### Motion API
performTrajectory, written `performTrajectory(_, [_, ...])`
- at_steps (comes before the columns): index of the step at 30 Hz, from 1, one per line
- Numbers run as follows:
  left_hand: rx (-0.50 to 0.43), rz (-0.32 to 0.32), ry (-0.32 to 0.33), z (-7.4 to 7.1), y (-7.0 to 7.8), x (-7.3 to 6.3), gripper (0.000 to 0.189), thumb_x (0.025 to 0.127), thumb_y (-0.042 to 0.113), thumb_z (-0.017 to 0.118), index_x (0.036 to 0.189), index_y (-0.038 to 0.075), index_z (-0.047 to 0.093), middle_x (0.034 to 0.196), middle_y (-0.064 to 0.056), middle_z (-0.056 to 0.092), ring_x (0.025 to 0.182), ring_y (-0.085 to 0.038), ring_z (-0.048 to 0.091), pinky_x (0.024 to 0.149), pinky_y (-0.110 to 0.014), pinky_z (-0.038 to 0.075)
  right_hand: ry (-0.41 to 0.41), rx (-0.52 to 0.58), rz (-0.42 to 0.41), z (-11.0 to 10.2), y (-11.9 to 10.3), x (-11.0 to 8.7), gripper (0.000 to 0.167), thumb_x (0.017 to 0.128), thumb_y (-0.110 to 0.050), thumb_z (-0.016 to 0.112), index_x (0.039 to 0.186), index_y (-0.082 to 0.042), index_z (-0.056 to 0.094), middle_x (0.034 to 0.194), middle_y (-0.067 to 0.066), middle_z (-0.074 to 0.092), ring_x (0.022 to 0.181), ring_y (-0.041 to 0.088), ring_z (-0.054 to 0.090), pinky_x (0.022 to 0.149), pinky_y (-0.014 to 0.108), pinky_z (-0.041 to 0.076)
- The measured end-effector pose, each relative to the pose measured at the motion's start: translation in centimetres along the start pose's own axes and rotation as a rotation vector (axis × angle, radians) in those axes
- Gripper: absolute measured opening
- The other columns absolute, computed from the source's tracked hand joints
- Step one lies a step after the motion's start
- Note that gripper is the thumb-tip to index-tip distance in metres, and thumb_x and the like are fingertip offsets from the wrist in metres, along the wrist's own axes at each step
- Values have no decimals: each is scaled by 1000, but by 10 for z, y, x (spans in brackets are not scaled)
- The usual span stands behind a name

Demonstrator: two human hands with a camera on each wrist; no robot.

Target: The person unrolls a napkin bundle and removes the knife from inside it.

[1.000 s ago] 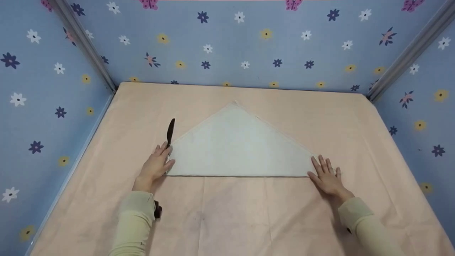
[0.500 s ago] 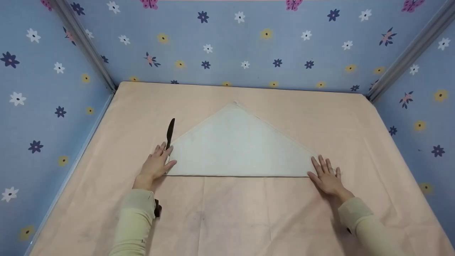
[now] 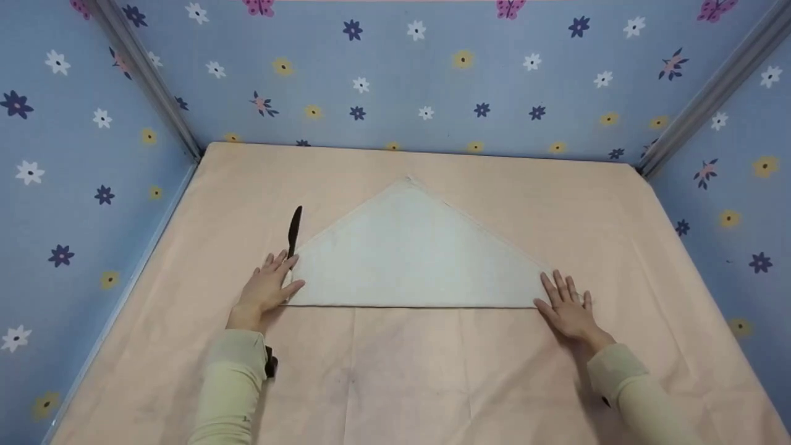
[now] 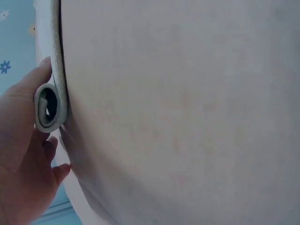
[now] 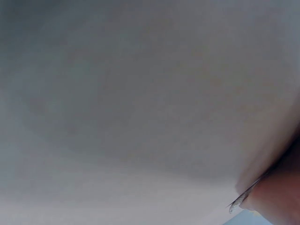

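A white cloth napkin (image 3: 414, 253) lies folded into a triangle, its peak pointing away and its long fold toward me. At its left end the cloth curls into a roll (image 4: 50, 108). My left hand (image 3: 262, 290) rests over that roll, thumb on the cloth side and fingers out on the far side. A black table knife (image 3: 295, 225) sticks out beyond the fingertips; its handle end is hidden there. On the right corner of the napkin, my right hand (image 3: 568, 309) presses with spread fingers. The right wrist view shows just a bit of that hand (image 5: 276, 197).
A peach tablecloth (image 3: 408, 377) with crease lines covers the table. Blue flowered panels (image 3: 395, 86) stand at the back and on both sides, joined by grey posts (image 3: 710, 86) at the corners.
My left hand has shifted slightly to the left, and the knife has moved a little left too. The right hand stays in place on its corner.
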State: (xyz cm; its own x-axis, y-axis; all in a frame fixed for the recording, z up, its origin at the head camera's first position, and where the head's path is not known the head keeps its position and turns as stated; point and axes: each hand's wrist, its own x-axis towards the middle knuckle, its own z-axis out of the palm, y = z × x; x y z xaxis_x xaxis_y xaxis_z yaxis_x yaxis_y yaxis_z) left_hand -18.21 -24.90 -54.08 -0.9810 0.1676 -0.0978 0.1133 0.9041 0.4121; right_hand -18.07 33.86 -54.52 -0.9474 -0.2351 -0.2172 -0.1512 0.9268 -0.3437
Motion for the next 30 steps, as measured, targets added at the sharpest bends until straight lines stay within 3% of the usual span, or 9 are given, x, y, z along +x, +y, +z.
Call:
performTrajectory(11, [-69,-9,-38,-3,-6,1,67,87,41,52,138,5,29,144,-18,18,130,-39,7,101,-57,10,5,-12,3,2,1,0,67,93,-47,27,142,-7,6,146,19,-7,130,39,-10,94,61,-14])
performTrajectory(30, [-112,28,-58,-8,-10,-1,56,90,26,51,137,2,30,143,-21,18,129,-42,10,101,-56,13,6,-5,-2,2,2,1,67,94,-47,27,143,-7,7,146,19,-7,130,39,-10,94,61,-14])
